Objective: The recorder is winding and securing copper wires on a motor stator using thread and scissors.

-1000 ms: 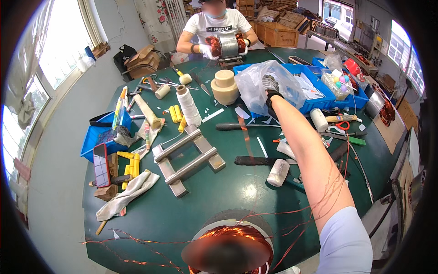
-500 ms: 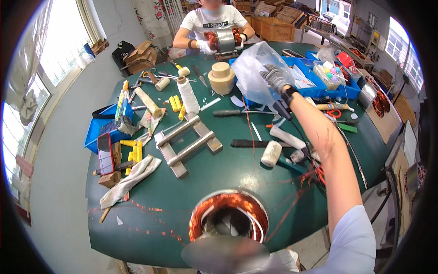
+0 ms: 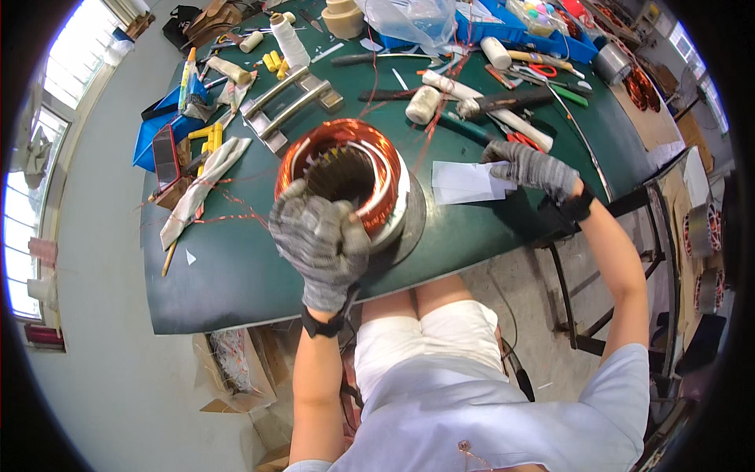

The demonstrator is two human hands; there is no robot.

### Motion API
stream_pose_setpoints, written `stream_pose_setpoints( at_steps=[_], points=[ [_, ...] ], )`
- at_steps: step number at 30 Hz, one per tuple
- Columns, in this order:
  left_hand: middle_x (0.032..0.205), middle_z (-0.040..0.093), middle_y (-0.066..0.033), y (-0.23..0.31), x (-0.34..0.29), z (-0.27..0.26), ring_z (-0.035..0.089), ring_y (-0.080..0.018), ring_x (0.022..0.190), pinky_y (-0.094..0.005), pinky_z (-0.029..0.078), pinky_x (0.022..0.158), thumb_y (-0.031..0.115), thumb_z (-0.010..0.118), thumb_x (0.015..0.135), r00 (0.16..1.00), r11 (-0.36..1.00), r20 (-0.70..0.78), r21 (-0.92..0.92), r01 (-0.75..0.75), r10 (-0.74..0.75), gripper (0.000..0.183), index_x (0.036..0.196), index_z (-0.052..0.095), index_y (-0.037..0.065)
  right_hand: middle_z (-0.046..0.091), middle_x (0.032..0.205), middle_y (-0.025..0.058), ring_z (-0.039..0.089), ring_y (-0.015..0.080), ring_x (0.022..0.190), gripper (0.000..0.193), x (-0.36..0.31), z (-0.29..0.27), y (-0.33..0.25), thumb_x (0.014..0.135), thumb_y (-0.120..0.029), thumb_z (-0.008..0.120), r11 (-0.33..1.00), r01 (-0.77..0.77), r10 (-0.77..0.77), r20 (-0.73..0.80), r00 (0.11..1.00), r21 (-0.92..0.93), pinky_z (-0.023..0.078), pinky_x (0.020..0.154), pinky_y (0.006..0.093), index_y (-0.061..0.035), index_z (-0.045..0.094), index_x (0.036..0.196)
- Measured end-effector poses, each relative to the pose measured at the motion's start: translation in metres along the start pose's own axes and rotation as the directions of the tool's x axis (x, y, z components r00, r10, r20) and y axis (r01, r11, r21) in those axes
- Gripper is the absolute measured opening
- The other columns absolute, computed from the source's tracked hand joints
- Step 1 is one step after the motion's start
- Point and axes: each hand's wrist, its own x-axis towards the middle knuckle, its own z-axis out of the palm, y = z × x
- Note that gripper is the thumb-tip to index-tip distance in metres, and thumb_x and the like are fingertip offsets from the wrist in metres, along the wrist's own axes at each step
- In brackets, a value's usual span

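Observation:
A motor stator (image 3: 385, 185) with a ring of copper windings stands at the table's near side, its round opening facing up. My left hand (image 3: 321, 240), in a grey knit glove, is closed over the near left edge of the winding ring. To the right of the stator, my right hand (image 3: 539, 169), gloved the same way, pinches the right end of a few thin white sheets (image 3: 464, 185). These lie flat just above or on the green tabletop; I cannot tell which. The stator's near left side is hidden behind my left hand.
Beyond the stator lies a metal frame (image 3: 295, 102). Mallets, including a white-headed one (image 3: 423, 105), and other hand tools spread across the back right. Blue bins (image 3: 503, 31) and a clear plastic bag (image 3: 409, 20) stand behind. A white cloth (image 3: 206, 189) lies at left.
My right hand has come back from the plastic bag to the near right and now holds white sheets. My left hand now shows on the stator. The view has tipped down; the co-worker is out of it.

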Motion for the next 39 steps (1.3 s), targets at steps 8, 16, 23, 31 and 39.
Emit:
stream_pose_setpoints(
  at_steps=[8,16,23,31,39],
  points=[
    [0.07,0.055,-0.0059,0.005,-0.002,0.005,0.053,-0.0283,0.076,-0.0457,0.041,0.089,0.006,0.056,0.071,0.999,1.0,-0.038,0.005,-0.013,0.013,0.008,0.078,0.054,0.009,0.06,0.095,0.0088,0.057,0.0263,0.084,0.02,0.06,0.025,0.0,0.079,-0.002,0.055,0.683,0.56,-0.537,0.197,0.82,-0.469,0.046,0.077,0.0344,-0.0072,0.063,0.097],
    [0.076,0.059,-0.0074,0.014,-0.007,0.002,0.052,-0.0334,0.093,-0.0458,0.037,0.091,0.009,0.053,0.078,0.991,0.992,-0.082,-0.075,0.099,-0.105,0.008,0.082,0.059,0.006,0.048,0.12,0.0261,0.044,0.0404,0.115,0.056,0.017,0.069,-0.028,0.076,-0.04,0.067,0.836,-0.168,-0.028,-0.346,0.938,-0.523,0.037,0.097,0.0428,-0.0097,0.052,0.12],
    [0.065,0.055,-0.003,0.005,-0.008,0.002,0.052,-0.0263,0.078,-0.0441,0.039,0.09,0.022,0.049,0.085,0.991,0.98,-0.074,-0.175,0.095,-0.109,0.025,0.067,0.06,0.008,0.052,0.105,0.0189,0.05,0.035,0.098,0.055,0.039,0.053,0.006,0.067,-0.024,0.073,0.94,0.169,-0.234,-0.2,0.951,-0.295,0.041,0.088,0.0399,-0.0114,0.057,0.118],
    [0.066,0.055,-0.0054,-0.053,0.006,0.001,0.054,-0.0228,0.074,-0.0415,0.038,0.092,0.044,0.03,0.096,0.992,0.899,0.124,-0.433,0.062,-0.008,0.058,0.061,0.058,0.007,0.057,0.11,0.0091,0.054,0.0175,0.092,0.064,0.051,0.05,0.036,0.071,-0.009,0.071,0.974,0.216,-0.227,-0.443,0.867,-0.075,0.044,0.085,0.0284,-0.0065,0.044,0.128],
    [0.08,0.059,-0.0106,-0.037,0.069,-0.018,0.056,-0.025,0.087,-0.0429,0.038,0.093,0.026,0.049,0.086,0.839,0.941,0.54,-0.245,0.232,-0.066,0.023,0.084,0.059,0.005,0.062,0.096,0.0062,0.055,0.0123,0.084,0.028,0.041,0.039,0.018,0.085,-0.015,0.061,0.966,0.088,0.017,-0.402,0.916,0.243,0.045,0.077,0.0255,0.0004,0.058,0.109]
  ],
)
